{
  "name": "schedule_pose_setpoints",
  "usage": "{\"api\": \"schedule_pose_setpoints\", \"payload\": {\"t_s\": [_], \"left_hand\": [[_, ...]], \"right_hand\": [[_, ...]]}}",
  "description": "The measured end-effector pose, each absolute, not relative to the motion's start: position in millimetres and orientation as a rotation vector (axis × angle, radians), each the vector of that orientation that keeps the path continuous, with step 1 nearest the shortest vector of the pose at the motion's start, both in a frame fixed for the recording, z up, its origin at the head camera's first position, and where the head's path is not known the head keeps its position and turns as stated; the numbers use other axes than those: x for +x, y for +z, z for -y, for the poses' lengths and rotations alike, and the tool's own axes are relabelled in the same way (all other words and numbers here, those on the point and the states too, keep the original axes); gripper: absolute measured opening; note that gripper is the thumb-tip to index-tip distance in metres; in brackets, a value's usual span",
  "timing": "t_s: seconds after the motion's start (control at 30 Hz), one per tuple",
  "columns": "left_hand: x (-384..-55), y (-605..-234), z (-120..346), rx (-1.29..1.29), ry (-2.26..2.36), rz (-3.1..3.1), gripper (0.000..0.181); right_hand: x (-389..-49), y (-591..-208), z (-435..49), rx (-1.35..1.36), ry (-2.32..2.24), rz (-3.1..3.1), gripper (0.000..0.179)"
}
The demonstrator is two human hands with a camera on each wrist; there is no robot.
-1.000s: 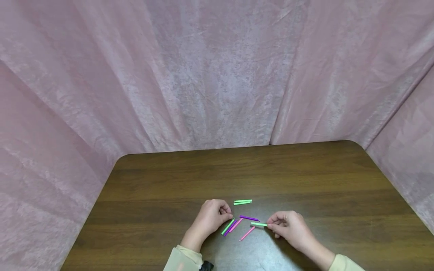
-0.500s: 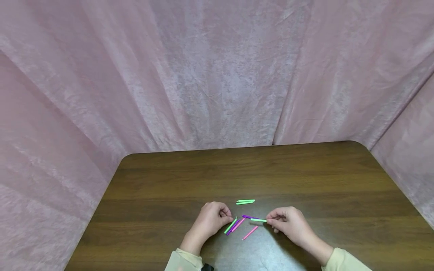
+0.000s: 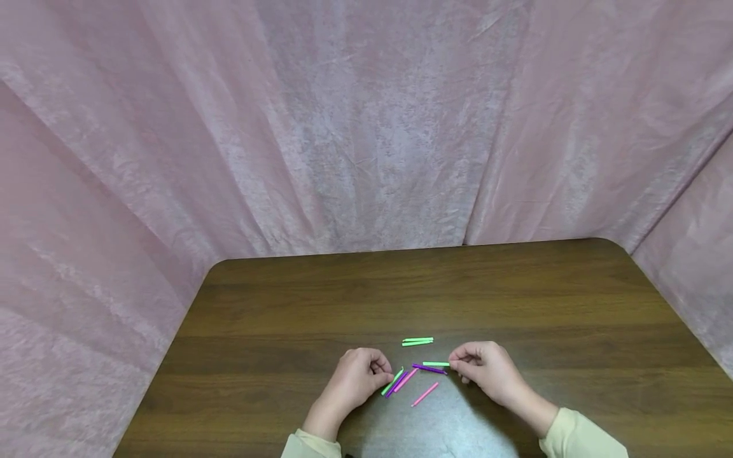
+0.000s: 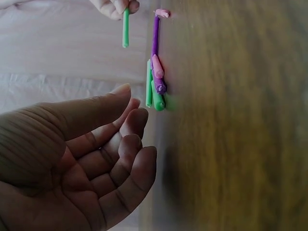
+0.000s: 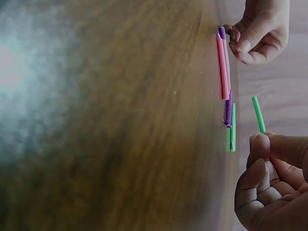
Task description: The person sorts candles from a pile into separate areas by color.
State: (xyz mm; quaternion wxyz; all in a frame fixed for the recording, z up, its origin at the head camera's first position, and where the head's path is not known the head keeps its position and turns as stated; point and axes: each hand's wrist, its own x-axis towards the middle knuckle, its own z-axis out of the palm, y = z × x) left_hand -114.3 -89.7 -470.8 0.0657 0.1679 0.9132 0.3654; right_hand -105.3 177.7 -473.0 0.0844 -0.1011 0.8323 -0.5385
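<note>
My right hand (image 3: 494, 374) pinches one end of a thin green candle (image 3: 435, 364) between thumb and fingertips. The candle points left, raised off the table in both wrist views (image 5: 258, 113). My left hand (image 3: 354, 381) holds nothing, its fingers loosely bent and thumb apart from them in the left wrist view. Just right of its fingertips lie a green candle (image 3: 392, 383), a purple candle (image 3: 397, 384) and a pink candle (image 3: 405, 380), side by side and slanted. Another purple candle (image 3: 430, 369) lies crosswise near the held one. A second pink candle (image 3: 425, 394) lies closer to me.
Two green candles (image 3: 417, 341) lie together farther back on the brown wooden table (image 3: 275, 305). Pink curtains (image 3: 366, 127) hang behind the table and along its sides.
My right hand has moved away from me with the green candle, which has passed from the near side of the crosswise purple candle to its far side. The left hand stays nearly still.
</note>
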Motion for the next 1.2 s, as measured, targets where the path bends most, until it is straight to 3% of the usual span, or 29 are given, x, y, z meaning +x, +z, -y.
{"api": "schedule_pose_setpoints", "payload": {"t_s": [1.2], "left_hand": [[-93.4, -470.7, 92.6, 0.445, 1.088, -2.829, 0.018]], "right_hand": [[-127.8, -473.2, -165.1, -0.252, -1.604, -2.541, 0.005]]}}
